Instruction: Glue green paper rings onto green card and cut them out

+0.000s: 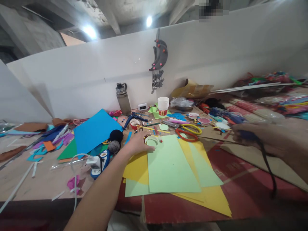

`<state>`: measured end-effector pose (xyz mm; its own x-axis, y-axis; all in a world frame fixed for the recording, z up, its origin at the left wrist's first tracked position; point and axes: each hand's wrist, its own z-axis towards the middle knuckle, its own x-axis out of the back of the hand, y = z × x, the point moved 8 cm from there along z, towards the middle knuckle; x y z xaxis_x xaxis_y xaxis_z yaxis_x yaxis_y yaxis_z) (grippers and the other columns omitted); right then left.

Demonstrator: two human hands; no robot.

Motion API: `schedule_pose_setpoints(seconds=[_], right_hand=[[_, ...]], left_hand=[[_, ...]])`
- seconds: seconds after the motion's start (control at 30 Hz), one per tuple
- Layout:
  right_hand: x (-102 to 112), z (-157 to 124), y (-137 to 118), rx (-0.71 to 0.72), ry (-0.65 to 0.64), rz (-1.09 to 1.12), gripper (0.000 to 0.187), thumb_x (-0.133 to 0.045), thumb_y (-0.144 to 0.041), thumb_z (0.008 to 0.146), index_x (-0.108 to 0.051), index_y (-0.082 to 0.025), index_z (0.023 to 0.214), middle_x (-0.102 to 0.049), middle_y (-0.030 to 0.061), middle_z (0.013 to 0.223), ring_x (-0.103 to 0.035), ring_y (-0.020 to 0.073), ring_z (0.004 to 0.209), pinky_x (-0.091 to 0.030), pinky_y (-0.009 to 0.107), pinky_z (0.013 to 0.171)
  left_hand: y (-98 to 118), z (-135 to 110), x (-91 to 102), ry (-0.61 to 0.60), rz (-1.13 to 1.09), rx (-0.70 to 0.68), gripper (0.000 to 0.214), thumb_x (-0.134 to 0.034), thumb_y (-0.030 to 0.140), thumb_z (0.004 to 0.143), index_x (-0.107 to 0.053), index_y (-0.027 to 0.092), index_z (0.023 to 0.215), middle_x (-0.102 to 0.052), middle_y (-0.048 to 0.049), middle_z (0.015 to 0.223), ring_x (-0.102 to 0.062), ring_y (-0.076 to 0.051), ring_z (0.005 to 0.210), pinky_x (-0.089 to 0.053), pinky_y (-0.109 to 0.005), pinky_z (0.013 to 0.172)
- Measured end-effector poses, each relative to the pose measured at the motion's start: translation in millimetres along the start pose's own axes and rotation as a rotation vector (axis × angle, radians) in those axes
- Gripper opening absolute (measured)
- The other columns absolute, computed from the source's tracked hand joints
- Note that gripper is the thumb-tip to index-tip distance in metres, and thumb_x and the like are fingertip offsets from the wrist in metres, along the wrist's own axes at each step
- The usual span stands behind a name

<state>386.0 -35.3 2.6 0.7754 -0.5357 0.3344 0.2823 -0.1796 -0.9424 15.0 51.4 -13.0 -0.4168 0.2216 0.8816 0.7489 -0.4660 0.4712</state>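
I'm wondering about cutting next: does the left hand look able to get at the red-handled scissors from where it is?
Probably yes: the left hand rests by the tape roll, and the red-handled scissors lie just beyond, nothing between.

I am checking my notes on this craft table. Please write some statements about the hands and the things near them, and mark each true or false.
1. The left hand rests on a roll of tape. True.
2. The right hand is empty. False: it holds a dark tool with a cord.
3. The top sheet of paper is light green. True.
4. The water bottle lies on its side. False: it stands upright by the wall.
5. The scissors have blue handles. False: red and yellow.
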Motion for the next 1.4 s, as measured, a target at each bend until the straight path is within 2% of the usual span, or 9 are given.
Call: schedule_pose_setpoints(seconds=[0.07,0.27,0.43,0.57,0.7,0.9,1.17,1.3,1.4], right_hand=[[-23,-8,-11,-0.169,-0.149,0.148,0.012,-0.065,-0.017,0.075,-0.056,-0.02,0.067,-0.059,0.0039,0.06,-0.057,0.0112,0.052,-0.047,0.025,0.051],[-110,-46,-65,-0.071,-0.475,0.469,0.009,-0.059,-0.012,0.077,-0.057,-0.019,0.083,-0.069,0.0057,0.085,-0.068,0.0171,0.076,-0.059,0.03,0.067],[-195,-71,-67,-0.136,-0.76,0.536,0.01,-0.057,-0.012,0.077,-0.055,-0.02,0.083,-0.071,0.0065,0.086,-0.07,0.0171,0.076,-0.058,0.031,0.072],[-228,-70,-53,-0.114,-0.786,0.425,0.011,-0.06,-0.017,0.076,-0.054,-0.02,0.085,-0.072,0.0071,0.086,-0.069,0.0171,0.079,-0.054,0.026,0.067],[-233,-55,-40,-0.084,-0.706,0.344,0.016,-0.06,-0.019,0.073,-0.056,-0.019,0.088,-0.071,0.0067,0.089,-0.066,0.016,0.077,-0.047,0.023,0.059],[-197,-26,-54,0.305,-0.369,0.0,0.028,-0.061,-0.031,0.075,-0.051,-0.02,0.099,-0.066,0.0047,0.095,-0.061,0.0172,0.075,-0.047,0.027,0.06],[-192,-31,-58,0.359,-0.572,0.002,0.028,-0.062,-0.024,0.074,-0.043,-0.022,0.094,-0.066,-0.0003,0.075,-0.062,0.014,0.057,-0.047,0.025,0.049],[-192,-30,-55,0.367,-0.641,-0.035,0.03,-0.061,-0.027,0.076,-0.045,-0.022,0.1,-0.063,-0.0011,0.076,-0.062,0.0149,0.058,-0.049,0.026,0.049],[-189,-27,-57,0.38,-0.637,0.017,0.028,-0.061,-0.028,0.077,-0.045,-0.022,0.099,-0.061,-0.0018,0.075,-0.061,0.0142,0.058,-0.049,0.026,0.05]], left_hand=[[-4,-1,2.3,-0.003,0.01,0.037,0.068,-0.076,0.047,0.061,-0.06,0.02,0.121,-0.064,-0.0089,0.12,-0.06,-0.026,0.103,-0.048,-0.033,0.085],[-13,-6,10.0,-0.061,0.043,0.125,0.069,-0.075,0.051,0.058,-0.06,0.019,0.118,-0.066,-0.0082,0.112,-0.063,-0.025,0.095,-0.048,-0.03,0.076],[-13,-9,13.3,-0.103,0.05,0.13,0.063,-0.075,0.048,0.059,-0.061,0.018,0.113,-0.069,-0.0064,0.1,-0.064,-0.023,0.087,-0.047,-0.028,0.071],[-9,-10,14.6,-0.104,0.112,0.084,0.056,-0.074,0.047,0.059,-0.064,0.019,0.106,-0.068,-0.0055,0.099,-0.062,-0.023,0.087,-0.046,-0.029,0.071],[-8,-12,13.3,-0.125,0.088,0.079,0.051,-0.072,0.046,0.06,-0.064,0.021,0.105,-0.068,-0.0034,0.099,-0.061,-0.022,0.087,-0.045,-0.028,0.07],[-15,-12,16.9,-0.11,0.099,0.117,0.06,-0.073,0.047,0.06,-0.062,0.019,0.113,-0.065,-0.0071,0.111,-0.061,-0.024,0.093,-0.046,-0.031,0.077],[-29,-16,40.4,0.033,0.208,0.204,0.076,-0.078,0.047,0.058,-0.056,0.017,0.125,-0.058,-0.0128,0.129,-0.053,-0.031,0.117,-0.043,-0.037,0.095],[4,-20,56.5,0.261,0.187,0.081,0.047,-0.065,0.051,0.077,-0.065,0.018,0.11,-0.064,-0.0093,0.116,-0.056,-0.025,0.11,-0.043,-0.034,0.095],[40,-23,33.7,0.285,0.201,-0.059,0.031,-0.047,0.04,0.092,-0.07,0.019,0.09,-0.069,-0.0063,0.096,-0.061,-0.019,0.094,-0.045,-0.031,0.087]])
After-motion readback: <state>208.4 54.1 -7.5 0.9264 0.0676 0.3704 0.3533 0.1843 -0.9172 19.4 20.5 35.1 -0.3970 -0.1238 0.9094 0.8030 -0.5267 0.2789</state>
